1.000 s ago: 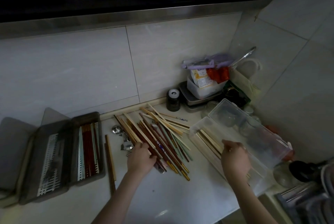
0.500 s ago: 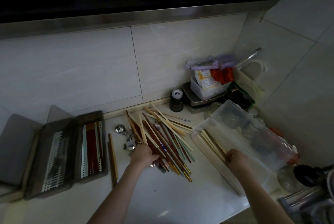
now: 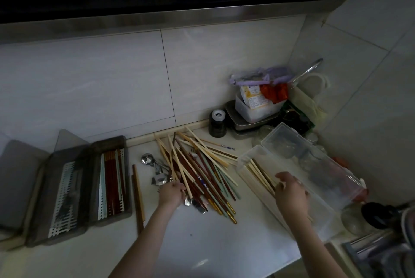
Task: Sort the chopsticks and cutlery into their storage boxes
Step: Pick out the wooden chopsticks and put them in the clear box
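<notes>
Chopsticks (image 3: 197, 170) under left hand (image 3: 171, 194), seemingly gripped.

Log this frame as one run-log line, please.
phase: sorting | left hand: grips chopsticks in the mixed pile | right hand: in clear box, on pale chopsticks | grey boxes: part-filled

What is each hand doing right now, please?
Left hand: grips pale wooden chopsticks in the mixed pile.
Right hand: over the clear plastic storage box; grip cannot be told.

Loose pile of wooden chopsticks (image 3: 197, 167) mid-table (image 3: 213, 244) | grey slotted storage boxes (image 3: 89, 188) left | clear plastic box (image 3: 314, 179) right | steel spoons (image 3: 155, 167) between.
</notes>
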Demonstrator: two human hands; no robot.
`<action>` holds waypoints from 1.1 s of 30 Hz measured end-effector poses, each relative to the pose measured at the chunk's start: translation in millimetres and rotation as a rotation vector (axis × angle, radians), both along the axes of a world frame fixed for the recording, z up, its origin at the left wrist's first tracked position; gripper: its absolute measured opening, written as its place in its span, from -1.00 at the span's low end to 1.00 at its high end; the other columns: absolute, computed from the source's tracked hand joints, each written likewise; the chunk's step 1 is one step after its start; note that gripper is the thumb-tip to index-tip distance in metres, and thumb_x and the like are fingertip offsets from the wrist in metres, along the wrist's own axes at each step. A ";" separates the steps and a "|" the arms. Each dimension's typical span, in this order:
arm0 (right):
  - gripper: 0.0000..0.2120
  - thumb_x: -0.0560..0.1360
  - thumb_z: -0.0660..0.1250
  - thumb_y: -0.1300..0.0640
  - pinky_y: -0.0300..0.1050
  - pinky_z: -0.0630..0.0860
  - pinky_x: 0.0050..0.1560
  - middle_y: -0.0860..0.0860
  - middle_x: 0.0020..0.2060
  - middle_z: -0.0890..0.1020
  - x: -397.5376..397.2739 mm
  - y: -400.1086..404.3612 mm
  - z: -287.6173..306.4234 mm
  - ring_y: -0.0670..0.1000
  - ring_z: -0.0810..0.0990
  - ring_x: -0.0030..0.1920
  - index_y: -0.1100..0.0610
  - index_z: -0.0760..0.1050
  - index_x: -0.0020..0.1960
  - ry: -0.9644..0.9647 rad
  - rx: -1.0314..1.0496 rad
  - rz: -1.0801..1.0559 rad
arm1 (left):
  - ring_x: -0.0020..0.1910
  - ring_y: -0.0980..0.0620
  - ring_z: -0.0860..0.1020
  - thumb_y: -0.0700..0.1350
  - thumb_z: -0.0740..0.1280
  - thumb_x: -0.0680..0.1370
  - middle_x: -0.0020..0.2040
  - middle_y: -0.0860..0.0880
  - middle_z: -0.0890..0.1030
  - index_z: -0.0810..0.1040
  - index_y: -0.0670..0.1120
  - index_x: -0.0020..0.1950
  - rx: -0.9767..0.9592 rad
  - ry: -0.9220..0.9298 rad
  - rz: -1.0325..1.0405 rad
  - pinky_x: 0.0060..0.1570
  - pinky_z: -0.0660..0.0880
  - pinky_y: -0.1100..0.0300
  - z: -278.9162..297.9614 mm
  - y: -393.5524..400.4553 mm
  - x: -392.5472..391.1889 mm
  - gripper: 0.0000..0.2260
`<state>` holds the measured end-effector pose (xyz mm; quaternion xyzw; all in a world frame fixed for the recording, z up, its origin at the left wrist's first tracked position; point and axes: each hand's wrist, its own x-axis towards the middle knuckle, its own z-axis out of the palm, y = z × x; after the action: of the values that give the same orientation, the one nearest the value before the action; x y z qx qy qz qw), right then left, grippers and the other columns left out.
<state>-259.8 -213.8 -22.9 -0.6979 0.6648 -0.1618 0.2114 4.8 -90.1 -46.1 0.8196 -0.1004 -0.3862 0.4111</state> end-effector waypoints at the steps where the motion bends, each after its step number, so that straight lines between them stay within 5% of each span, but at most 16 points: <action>1: -0.73 0.49 0.24 0.28 0.11 0.40 0.20 0.04 0.07 0.61 7.4 5.9 6.5 0.13 0.53 0.11 0.01 0.50 0.11 0.006 -0.099 -0.031 | -0.29 -0.09 0.52 -0.16 0.10 0.63 -0.27 -0.11 0.54 0.51 -0.18 -0.21 -0.008 -0.107 -0.022 -0.33 0.35 0.19 1.2 1.0 -3.1 -0.70; 4: -0.72 0.48 0.25 0.32 0.06 0.47 0.10 -0.01 -0.02 0.62 30.6 23.5 24.3 0.08 0.55 0.03 0.04 0.51 0.09 -0.128 -0.260 0.075 | -0.21 -0.01 0.56 -0.04 0.04 0.65 -0.21 -0.04 0.58 0.53 -0.11 -0.07 -0.081 -0.421 -0.075 -0.30 0.39 0.16 13.6 6.1 -19.4 -0.69; 9: -0.76 0.60 0.19 0.07 -0.18 0.61 -0.15 -0.12 -0.04 0.60 90.4 51.7 52.5 -0.15 0.61 -0.12 -0.11 0.36 0.25 -0.552 0.166 0.358 | -0.46 0.13 0.47 -0.02 0.07 0.64 -0.39 0.03 0.51 0.50 -0.08 -0.08 -0.241 -0.546 -0.331 -0.47 0.31 0.30 33.0 4.1 -66.0 -0.73; 14: -0.79 0.63 0.12 0.15 -0.16 0.54 -0.27 0.05 -0.28 0.60 105.2 46.9 60.3 -0.02 0.58 -0.36 0.13 0.45 0.19 -1.017 0.524 0.053 | -0.21 -0.05 0.58 -0.02 0.03 0.65 -0.20 -0.10 0.62 0.49 -0.10 0.00 -0.276 -0.617 -0.725 -0.27 0.42 0.12 46.6 4.2 -106.2 -0.72; 17: -0.73 0.65 0.06 0.08 -0.16 0.42 -0.32 -0.04 -0.29 0.51 80.3 27.9 58.6 0.00 0.53 -0.30 0.11 0.46 0.22 -0.753 0.276 0.021 | -0.34 0.10 0.50 0.04 0.07 0.64 -0.29 0.03 0.54 0.45 0.00 -0.16 -0.234 -0.714 -0.720 -0.37 0.32 0.28 42.4 6.7 -94.2 -0.73; 20: -0.65 0.63 0.02 -0.08 -0.07 0.42 -0.12 0.01 -0.11 0.57 43.9 11.0 51.1 0.08 0.56 -0.05 0.03 0.50 0.19 -0.338 0.093 0.055 | -0.30 0.18 0.50 -0.02 0.18 0.60 -0.25 0.10 0.52 0.47 0.00 -0.14 -0.078 -0.767 -0.532 -0.42 0.25 0.40 28.9 6.6 -61.7 -0.84; 24: -0.77 0.61 0.16 0.08 -0.02 0.53 -0.02 0.02 -0.04 0.66 3.0 3.5 22.8 0.07 0.59 -0.06 -0.02 0.54 0.17 -0.246 0.077 0.082 | -0.15 -0.01 0.58 -0.03 0.26 0.56 -0.12 -0.03 0.58 0.43 -0.08 -0.03 0.148 -0.670 -0.328 -0.28 0.47 0.18 17.8 -1.6 -28.8 -0.87; 28: -0.58 0.59 0.11 0.21 0.09 0.43 0.23 0.08 0.21 0.55 -18.7 10.1 -7.1 0.13 0.51 0.18 -0.09 0.38 0.38 -0.008 0.141 0.010 | 0.13 -0.15 0.53 -0.10 0.34 0.51 0.15 -0.17 0.51 0.38 -0.19 0.20 0.234 -0.535 -0.293 0.01 0.49 0.03 5.7 -7.2 -12.7 -0.67; 33: -0.47 0.54 0.10 0.29 0.13 0.39 0.28 0.08 0.34 0.42 -24.0 10.1 -10.5 0.12 0.41 0.29 -0.12 0.29 0.43 -0.050 0.243 0.036 | 0.01 -0.15 0.59 -0.15 0.29 0.50 0.04 -0.15 0.60 0.50 -0.17 0.10 0.207 -0.445 -0.357 -0.03 0.52 0.07 -18.7 -0.7 -7.5 -0.79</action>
<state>-283.8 -203.7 -33.4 -0.6748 0.6613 -0.0937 0.3139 -2.7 -90.8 -64.8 0.8910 -0.2905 -0.2715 0.2190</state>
